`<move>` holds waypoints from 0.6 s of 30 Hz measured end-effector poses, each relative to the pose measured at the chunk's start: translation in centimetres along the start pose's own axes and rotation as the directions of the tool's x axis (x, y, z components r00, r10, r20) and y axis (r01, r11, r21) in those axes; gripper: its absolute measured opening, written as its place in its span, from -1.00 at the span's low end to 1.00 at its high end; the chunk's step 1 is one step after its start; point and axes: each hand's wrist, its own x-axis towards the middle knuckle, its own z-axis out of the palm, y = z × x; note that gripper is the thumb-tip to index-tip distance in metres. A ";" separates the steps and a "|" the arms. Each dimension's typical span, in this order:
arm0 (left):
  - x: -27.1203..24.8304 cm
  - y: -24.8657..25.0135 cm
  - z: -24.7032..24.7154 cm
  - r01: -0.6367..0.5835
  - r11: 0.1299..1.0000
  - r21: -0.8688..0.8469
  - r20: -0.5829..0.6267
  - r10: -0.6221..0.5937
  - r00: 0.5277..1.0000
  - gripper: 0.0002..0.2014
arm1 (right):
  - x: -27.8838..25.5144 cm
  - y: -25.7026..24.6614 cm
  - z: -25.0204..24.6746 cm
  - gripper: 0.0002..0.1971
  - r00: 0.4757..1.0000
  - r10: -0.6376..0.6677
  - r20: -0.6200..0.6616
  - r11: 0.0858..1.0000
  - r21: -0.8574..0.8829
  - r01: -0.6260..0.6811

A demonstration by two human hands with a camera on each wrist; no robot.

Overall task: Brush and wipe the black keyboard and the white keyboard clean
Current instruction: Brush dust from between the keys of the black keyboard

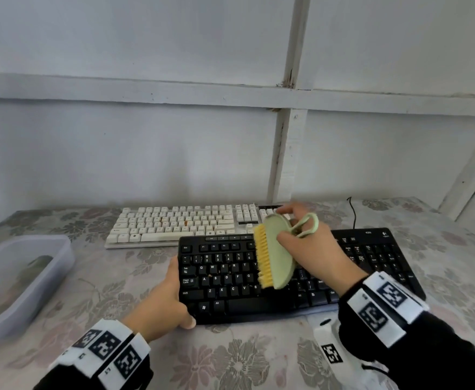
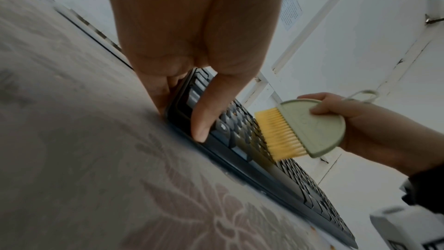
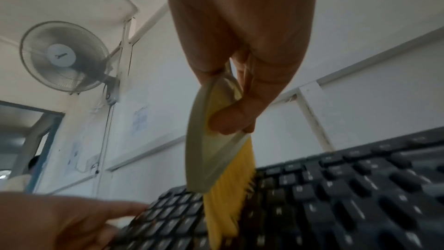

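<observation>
We're gripping the green brush (image 1: pixel 276 253) in our right hand (image 1: pixel 312 251), thumb and fingers pinching its flat body, yellow bristles (image 1: pixel 264 260) pointing left over the middle keys of the black keyboard (image 1: pixel 225 280) at frame centre. Our left hand (image 1: pixel 163 302) is clamping that keyboard's left edge, thumb on the front corner, fingers curled at the side. The white keyboard (image 1: pixel 174 223) is lying just behind, toward the wall. A clear plastic tub (image 1: pixel 19 280) is sitting at the left edge on the floral tablecloth (image 1: pixel 230 358).
</observation>
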 end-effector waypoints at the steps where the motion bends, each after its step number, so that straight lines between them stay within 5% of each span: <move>1: 0.0 0.0 0.0 0.003 1.000 -0.003 0.004 -0.003 1.000 0.14 | -0.4 0.3 0.4 -0.70 1.000 0.003 0.031 1.000 -0.013 -0.002; 8: 0.1 0.0 -0.2 0.012 1.000 0.008 0.003 -0.013 1.000 0.13 | -3.6 0.6 0.4 -0.79 0.967 0.053 0.249 0.997 -0.067 -0.037; 14: -0.2 0.4 -0.1 0.019 0.999 0.026 0.017 -0.020 1.000 0.13 | -0.6 -1.5 -1.1 -0.74 1.000 -0.009 -0.003 0.999 0.046 0.009; 18: -0.3 0.5 -0.2 0.006 0.999 0.032 0.019 -0.007 1.000 0.12 | 1.1 -1.0 0.3 -0.69 1.000 -0.002 -0.021 0.999 0.035 0.003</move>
